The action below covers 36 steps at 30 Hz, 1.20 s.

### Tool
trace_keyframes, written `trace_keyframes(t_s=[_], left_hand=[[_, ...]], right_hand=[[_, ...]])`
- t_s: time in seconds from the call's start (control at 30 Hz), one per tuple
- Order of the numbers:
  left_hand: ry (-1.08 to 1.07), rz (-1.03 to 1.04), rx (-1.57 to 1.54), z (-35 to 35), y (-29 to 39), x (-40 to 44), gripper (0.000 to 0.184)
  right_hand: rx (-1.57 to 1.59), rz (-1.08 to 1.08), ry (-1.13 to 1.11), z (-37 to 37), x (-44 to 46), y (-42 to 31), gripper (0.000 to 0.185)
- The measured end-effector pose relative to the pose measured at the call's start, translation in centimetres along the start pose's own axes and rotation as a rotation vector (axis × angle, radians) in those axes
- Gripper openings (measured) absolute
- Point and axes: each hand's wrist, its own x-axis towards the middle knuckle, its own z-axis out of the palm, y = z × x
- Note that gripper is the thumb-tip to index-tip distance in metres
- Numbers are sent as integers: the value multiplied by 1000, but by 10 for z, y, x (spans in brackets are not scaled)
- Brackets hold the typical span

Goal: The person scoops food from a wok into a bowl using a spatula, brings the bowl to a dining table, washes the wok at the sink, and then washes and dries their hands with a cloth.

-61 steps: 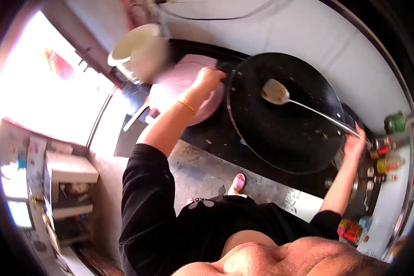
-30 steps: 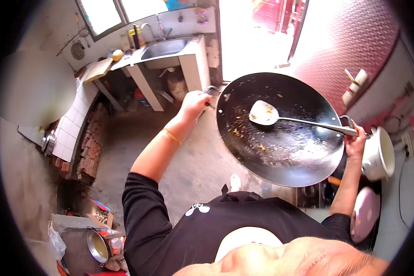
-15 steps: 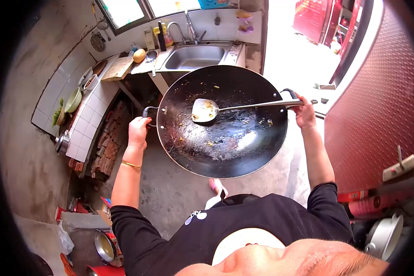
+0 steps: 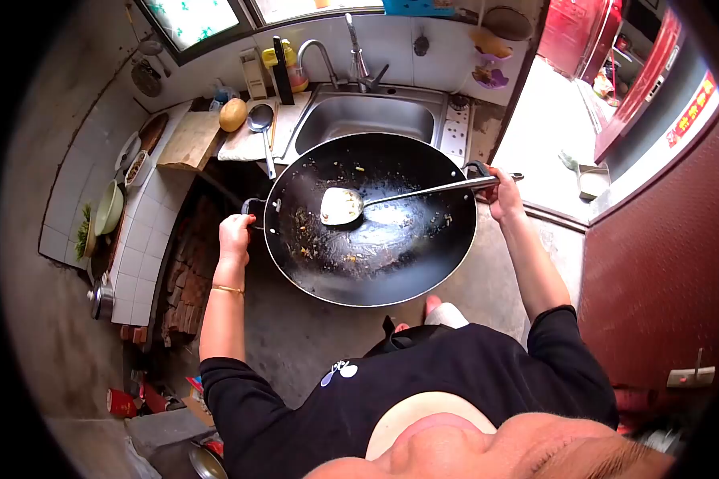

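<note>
Between my two hands I carry a large black wok (image 4: 391, 275) with bits of food and oily residue stuck to its inside. My left hand (image 4: 235, 237) is closed around the loop handle (image 4: 252, 211) on the left. My right hand (image 4: 505, 194) grips the opposite handle and, together with it, the end of a long metal spatula (image 4: 423, 191). The spatula's broad blade rests inside the wok, left of its middle. Just beyond the wok's far rim lies the steel sink (image 4: 367, 120).
Left of the sink are a ladle (image 4: 261, 120), a round yellowish fruit or vegetable (image 4: 232, 115) and a cutting board (image 4: 190, 140). A green bowl (image 4: 110, 209) stands on the tiled ledge (image 4: 145, 223), with stacked bricks (image 4: 188, 287) below. A doorway (image 4: 547, 128) opens at right, beside a red door (image 4: 663, 263).
The sink and counter now appear nearer and larger, as I have moved toward them with the wok. Both hands keep their hold on it. The feet below have shifted.
</note>
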Motion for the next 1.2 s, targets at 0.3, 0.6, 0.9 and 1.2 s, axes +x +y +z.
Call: trace_keyframes(t_s=[0.3,0.6,0.9,1.2], left_hand=[[123,-34,79,50,6,156,8],[182,-129,175,95,-15,279,10],[119,-186,133,128,-23,315,14],[45,-182,-32,89,-24,288,32]], right_hand=[[-12,61,-50,45,197,38,20],[-10,177,-30,59,329,81,31],[130,146,5,74,302,64,36],[-178,718,-160,62,210,25,51]])
